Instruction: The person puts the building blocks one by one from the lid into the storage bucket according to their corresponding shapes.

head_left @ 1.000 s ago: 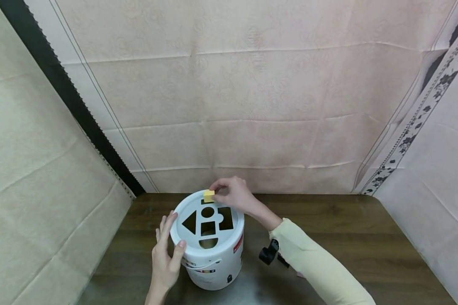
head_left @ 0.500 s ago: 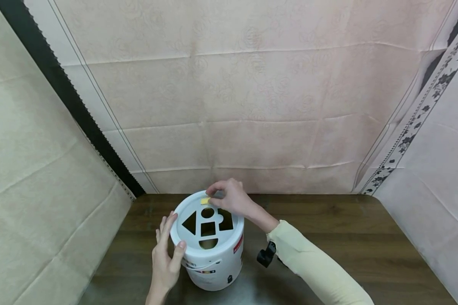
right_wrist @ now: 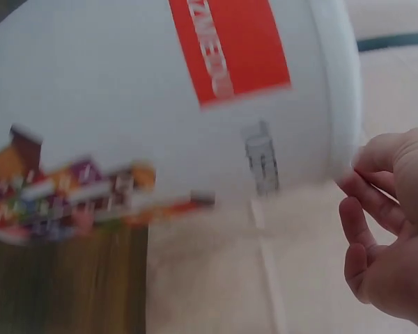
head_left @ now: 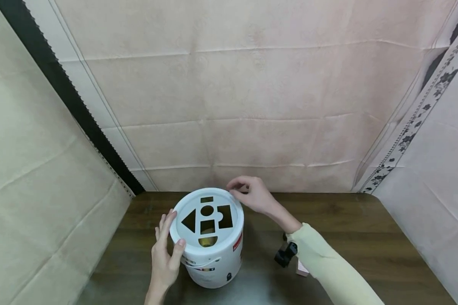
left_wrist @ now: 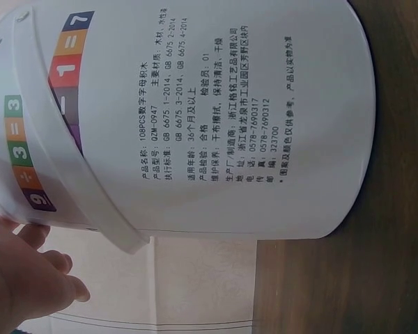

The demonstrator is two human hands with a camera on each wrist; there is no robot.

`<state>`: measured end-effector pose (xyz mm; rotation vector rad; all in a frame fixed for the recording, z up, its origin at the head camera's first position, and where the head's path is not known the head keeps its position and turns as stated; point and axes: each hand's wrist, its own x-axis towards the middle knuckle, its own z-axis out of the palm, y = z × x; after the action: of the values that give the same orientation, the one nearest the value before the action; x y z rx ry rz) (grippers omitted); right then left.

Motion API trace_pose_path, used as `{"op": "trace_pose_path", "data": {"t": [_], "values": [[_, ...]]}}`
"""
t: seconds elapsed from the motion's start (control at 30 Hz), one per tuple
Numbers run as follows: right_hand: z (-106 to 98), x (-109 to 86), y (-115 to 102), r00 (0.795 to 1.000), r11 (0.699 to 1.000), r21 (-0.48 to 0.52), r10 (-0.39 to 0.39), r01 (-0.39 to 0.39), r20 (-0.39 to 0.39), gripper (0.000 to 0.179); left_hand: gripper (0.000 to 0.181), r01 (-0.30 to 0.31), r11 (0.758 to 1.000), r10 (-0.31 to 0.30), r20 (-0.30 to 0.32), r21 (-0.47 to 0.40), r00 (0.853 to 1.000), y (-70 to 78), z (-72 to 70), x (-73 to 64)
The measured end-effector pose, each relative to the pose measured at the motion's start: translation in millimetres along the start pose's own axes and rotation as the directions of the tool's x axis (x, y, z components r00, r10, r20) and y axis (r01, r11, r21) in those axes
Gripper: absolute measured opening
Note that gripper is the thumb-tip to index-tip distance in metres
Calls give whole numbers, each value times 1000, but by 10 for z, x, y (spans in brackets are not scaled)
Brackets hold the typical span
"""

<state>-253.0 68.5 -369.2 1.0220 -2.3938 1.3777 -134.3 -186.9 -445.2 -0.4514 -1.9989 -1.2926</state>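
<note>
In the head view a white bucket stands upright on the wooden table. Its white lid has several cut-out shapes, among them a triangle, a circle, a square and a half-round hole. My left hand rests at the lid's left edge, thumb in front and fingers spread along the side. Just beyond the lid's back right edge, my right hand hovers with loosely bent fingers and nothing visible between them. Something yellow shows through the half-round hole. The right wrist view has that hand beside the lid's rim.
A pale pink block lies on the table, partly hidden by the right sleeve. A black wrist camera sits under that sleeve. Cloth walls enclose the back and sides.
The yellow block that my right hand pinched went down through the narrow rectangular hole at the lid's back. That hand has since drawn away to the right; the left hand stays put.
</note>
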Motion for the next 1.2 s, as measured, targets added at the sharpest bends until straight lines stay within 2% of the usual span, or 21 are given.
{"op": "trace_pose_path", "data": {"t": [0.17,0.43,0.6,0.83,0.97,1.2], "values": [[-237,-228,203,999,999,-4,38,-38,-6,16,56,-3,1000,3,-7,0,1000,16,6,3],[-505,-685,517,983,981,-69,177,-179,-43,16,55,-18,1000,18,-5,-3,1000,24,10,2],[-589,-964,709,965,962,-81,254,-259,-67,15,55,-1,1000,1,-3,5,1000,21,0,-2],[-691,-1332,939,953,953,-66,290,-296,-85,16,55,2,1000,-2,2,-2,1000,28,19,1],[-735,-1580,1053,942,940,-72,327,-332,-80,19,55,6,1000,-6,4,3,1000,28,24,-1],[-733,-1976,1200,915,916,-5,400,-401,-49,25,56,31,999,-31,8,8,999,24,14,-8]]}}
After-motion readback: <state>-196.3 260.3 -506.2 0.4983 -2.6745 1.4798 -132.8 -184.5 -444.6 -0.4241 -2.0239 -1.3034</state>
